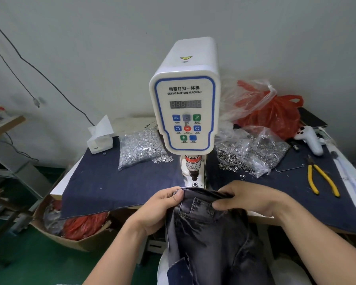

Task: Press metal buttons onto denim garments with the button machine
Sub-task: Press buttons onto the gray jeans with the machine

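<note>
A white servo button machine (185, 112) stands at the table's middle, its press head (194, 177) just above the die. Dark grey denim jeans (210, 233) hang from the table's front edge, waistband up near the die. My left hand (162, 208) pinches the waistband's left end between thumb and fingers. My right hand (253, 199) grips the waistband's right part, fingers curled over the fabric. A clear bag of silver buttons (140, 147) lies left of the machine; a torn bag of metal button parts (253, 153) lies to the right.
Dark denim cloth (103, 182) covers the table. Yellow-handled pliers (321, 177) lie at the right, near a white handheld device (310, 138) and a red plastic bag (271, 112). A tissue box (100, 138) sits back left. A cardboard box (56, 223) with red bags stands on the floor, left.
</note>
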